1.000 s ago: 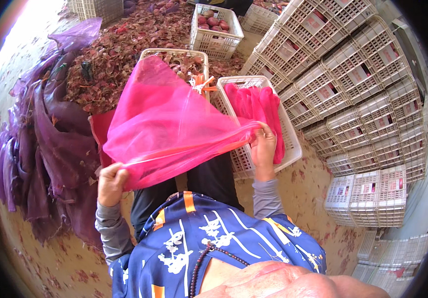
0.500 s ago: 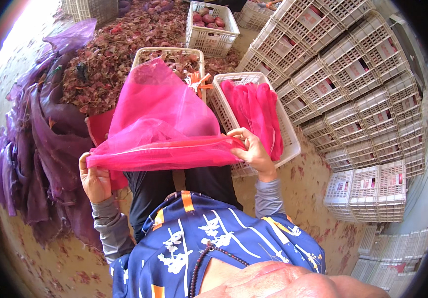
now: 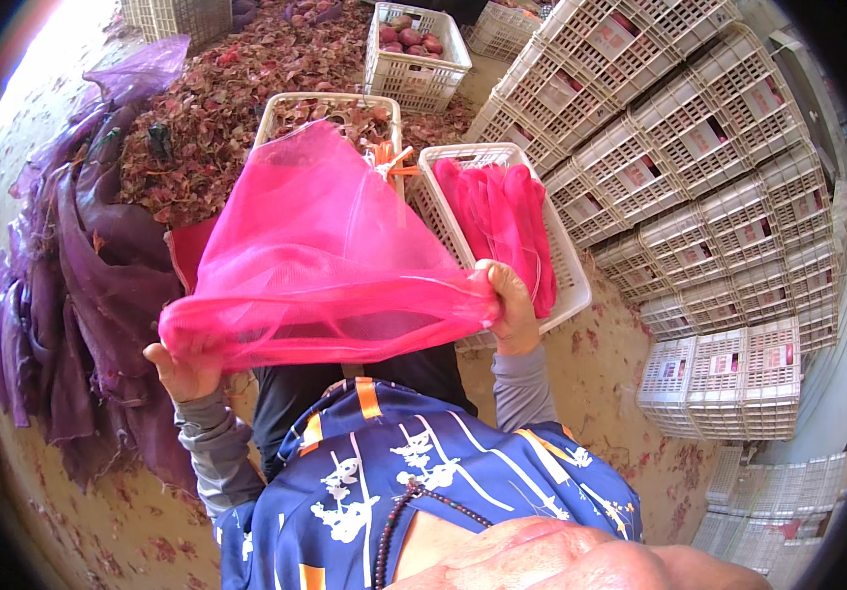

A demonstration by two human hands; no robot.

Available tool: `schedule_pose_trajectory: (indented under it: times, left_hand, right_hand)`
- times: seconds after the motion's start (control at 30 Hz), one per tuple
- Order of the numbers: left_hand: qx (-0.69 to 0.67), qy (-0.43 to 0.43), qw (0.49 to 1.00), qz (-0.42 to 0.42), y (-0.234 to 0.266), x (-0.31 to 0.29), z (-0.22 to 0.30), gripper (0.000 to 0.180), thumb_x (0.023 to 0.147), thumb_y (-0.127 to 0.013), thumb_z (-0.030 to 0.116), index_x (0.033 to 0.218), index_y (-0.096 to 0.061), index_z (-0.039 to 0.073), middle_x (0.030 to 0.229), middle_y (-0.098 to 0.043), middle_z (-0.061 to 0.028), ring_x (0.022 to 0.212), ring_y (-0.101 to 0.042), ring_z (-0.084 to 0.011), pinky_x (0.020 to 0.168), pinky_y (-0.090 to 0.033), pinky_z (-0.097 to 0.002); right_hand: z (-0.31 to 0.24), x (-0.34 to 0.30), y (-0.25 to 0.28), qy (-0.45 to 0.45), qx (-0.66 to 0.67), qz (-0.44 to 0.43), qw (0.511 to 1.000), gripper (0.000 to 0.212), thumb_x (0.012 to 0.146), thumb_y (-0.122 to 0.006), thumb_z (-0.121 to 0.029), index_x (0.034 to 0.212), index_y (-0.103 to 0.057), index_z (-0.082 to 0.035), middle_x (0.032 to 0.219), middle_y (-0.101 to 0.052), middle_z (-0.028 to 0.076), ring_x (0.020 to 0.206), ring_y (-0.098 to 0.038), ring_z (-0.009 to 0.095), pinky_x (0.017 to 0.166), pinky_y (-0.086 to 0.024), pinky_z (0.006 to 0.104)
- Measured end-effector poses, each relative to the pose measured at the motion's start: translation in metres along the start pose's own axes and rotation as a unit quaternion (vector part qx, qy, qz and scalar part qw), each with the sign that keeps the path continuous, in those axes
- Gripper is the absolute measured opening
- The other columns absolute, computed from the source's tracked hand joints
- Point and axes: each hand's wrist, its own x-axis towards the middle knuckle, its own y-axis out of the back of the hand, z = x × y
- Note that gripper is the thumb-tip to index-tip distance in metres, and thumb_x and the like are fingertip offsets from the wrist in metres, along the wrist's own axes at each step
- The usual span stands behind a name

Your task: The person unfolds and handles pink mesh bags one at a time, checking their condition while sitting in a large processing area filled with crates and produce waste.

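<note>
A bright pink mesh bag is stretched sideways between my two hands, its folded edge toward me and its far part spread over a crate. My left hand holds the left end of that edge; its thumb sticks out while the mesh covers its other fingers. At the right end, my right hand is closed on the bag's corner, thumb on top. More pink mesh bags lie folded in a white plastic crate just beyond my right hand. A bunch of orange ties hangs at the covered crate's rim.
Dry reddish onion skins are heaped ahead. Purple netting drapes down on the left. A crate of red onions stands at the back. Stacked white crates rise on the right, with a lower group in front.
The near edge of the mesh bag has dropped toward me and stretched wider. My left hand has slipped partly under the mesh; my right hand has turned over its corner.
</note>
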Motion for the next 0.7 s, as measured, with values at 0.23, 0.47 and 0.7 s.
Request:
schedule_pose_trajectory:
  times: [0.23,0.47,0.7]
  left_hand:
    - [0.347,-0.111,0.916,0.169,-0.004,0.011,-0.013,0.029,0.091,-0.061,0.006,0.118,-0.053,0.005,0.109,-0.061,-0.0065,0.1,-0.06,-0.0176,0.088,-0.05,-0.031]
    - [0.313,0.001,0.937,0.158,-0.022,0.009,-0.009,0.018,0.092,-0.058,0.004,0.11,-0.057,0.003,0.093,-0.062,-0.0045,0.084,-0.059,-0.0119,0.076,-0.048,-0.0251]
    - [0.168,0.077,0.968,0.17,-0.038,-0.008,-0.018,0.027,0.095,-0.056,0.03,0.097,-0.062,0.005,0.091,-0.066,-0.0068,0.077,-0.061,-0.0159,0.071,-0.049,-0.0333]
  right_hand:
    - [-0.007,-0.007,-0.011,-0.052,-0.184,-0.029,0.981,0.016,0.084,-0.07,-0.014,0.095,-0.061,-0.006,0.082,-0.06,-0.003,0.067,-0.053,0.003,0.057,-0.042,0.0174]
    - [0.01,0.017,0.003,0.236,-0.366,0.075,0.897,0.012,0.094,-0.056,-0.01,0.103,-0.063,-0.008,0.084,-0.062,0.003,0.074,-0.061,0.017,0.069,-0.051,0.0295]
    - [0.001,0.011,0.012,0.07,0.069,0.215,0.972,0.022,0.096,-0.055,-0.019,0.112,-0.059,-0.005,0.084,-0.064,0.006,0.062,-0.057,0.012,0.06,-0.05,0.0265]
